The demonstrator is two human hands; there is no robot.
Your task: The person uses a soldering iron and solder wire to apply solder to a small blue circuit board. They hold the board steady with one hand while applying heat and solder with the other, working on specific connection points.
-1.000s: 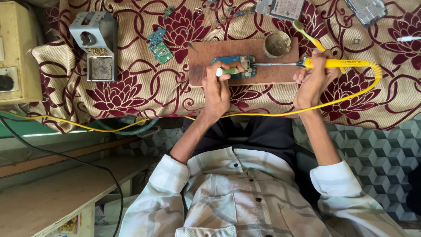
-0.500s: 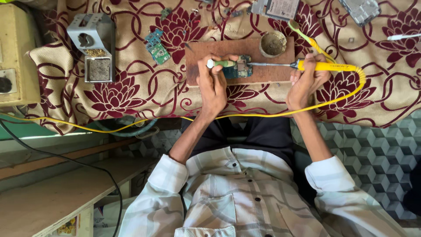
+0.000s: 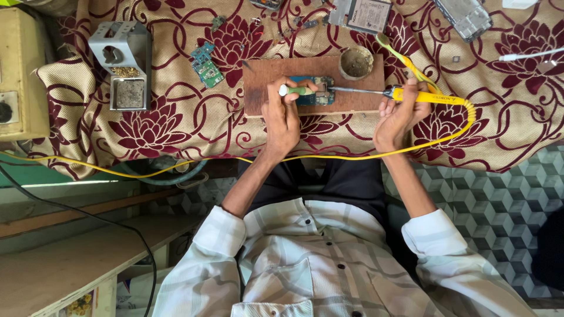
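Note:
My left hand holds a short green-handled tool with a white end. It presses down on a small blue circuit board that lies on a brown wooden board. My right hand grips the yellow handle of a soldering iron. The iron's thin metal shaft reaches left to the circuit board's right edge. A small round tin sits on the wooden board just above the shaft.
A floral cloth covers the table. On it are a metal soldering stand, a green circuit board and phone parts at the far edge. The iron's yellow cable runs along the front edge. A beige box stands at left.
My left hand has slid slightly left and further onto the wooden board with the green tool. The soldering iron stays pointed at the circuit board.

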